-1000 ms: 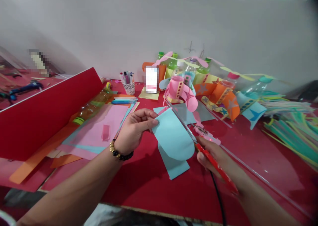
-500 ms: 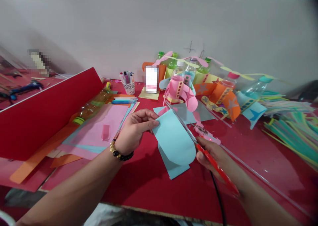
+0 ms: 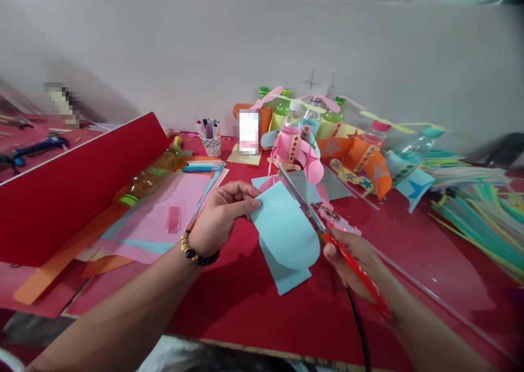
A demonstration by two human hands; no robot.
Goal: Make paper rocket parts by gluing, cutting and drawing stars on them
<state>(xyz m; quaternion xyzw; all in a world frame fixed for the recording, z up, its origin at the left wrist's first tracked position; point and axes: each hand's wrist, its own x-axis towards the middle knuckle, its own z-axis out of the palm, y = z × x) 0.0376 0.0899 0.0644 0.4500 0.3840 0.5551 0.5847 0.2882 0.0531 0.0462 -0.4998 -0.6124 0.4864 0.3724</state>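
Between thumb and fingers, my left hand (image 3: 229, 211) pinches the upper left corner of a light blue paper (image 3: 286, 227), whose lower right end is rounded. My right hand (image 3: 354, 257) is closed on red-handled scissors (image 3: 360, 276). Their long blades lie just along the paper's right edge, pointing up and away. Another light blue piece of paper (image 3: 286, 282) shows below the held one, partly covered by it. A pink glue gun (image 3: 339, 221) lies on the table past the scissors, with a black cord running beneath my right hand.
Decorated bottle planes (image 3: 289, 145) stand along the back of the red table. Coloured strips (image 3: 478, 214) lie at the right. A pen cup (image 3: 212, 145), a plastic bottle (image 3: 153, 173) and pink paper sheets (image 3: 159, 214) are at the left, beside a red board (image 3: 82, 186).
The scissors have drawn slightly off the paper's right edge, with a narrow gap now showing near the handles. My left hand keeps its pinch; the view has shifted slightly.
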